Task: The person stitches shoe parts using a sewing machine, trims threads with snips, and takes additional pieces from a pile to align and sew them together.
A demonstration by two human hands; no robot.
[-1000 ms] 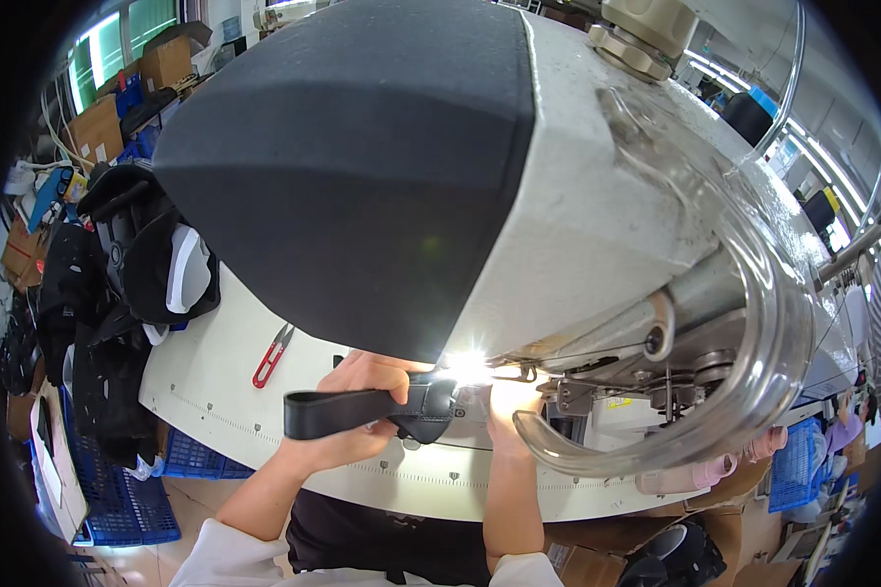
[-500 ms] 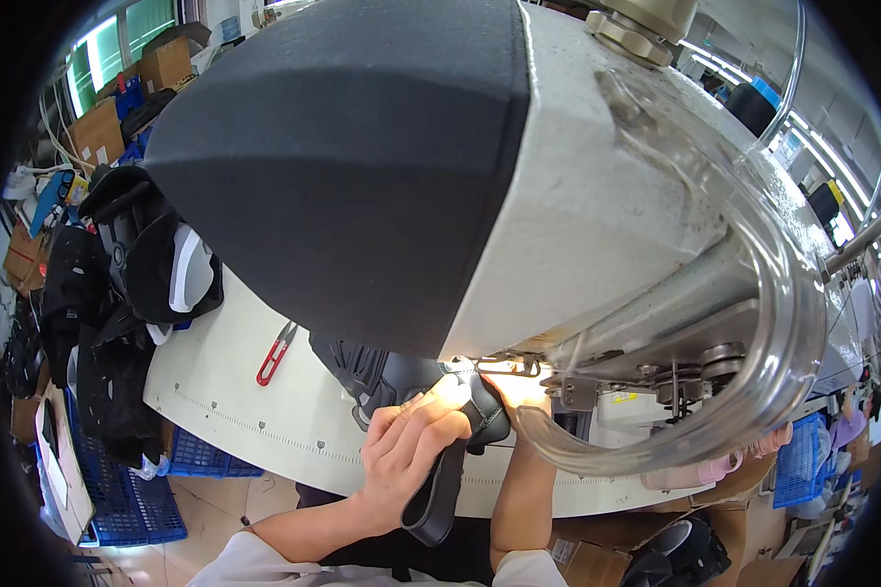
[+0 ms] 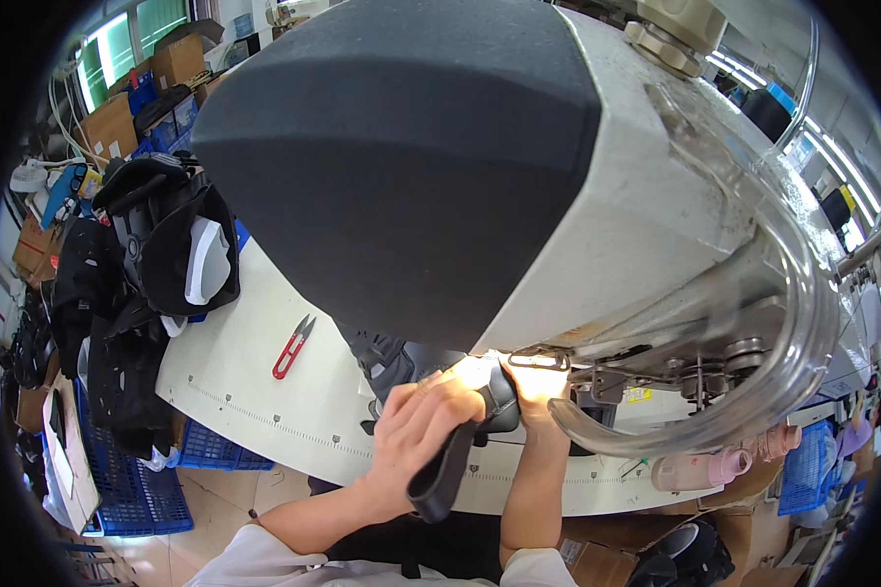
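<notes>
Black padded fabric piece with a flat webbing strap lies under the sewing machine on the white table. Left hand is closed around the strap; right hand presses the fabric, its grip unclear in the lamp glare. Red thread snips lie well apart.

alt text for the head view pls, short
Both hands, left hand and right hand, press a black padded strap piece under the lit needle area of a large white industrial sewing machine. Red thread snips lie on the white worktable.
</notes>
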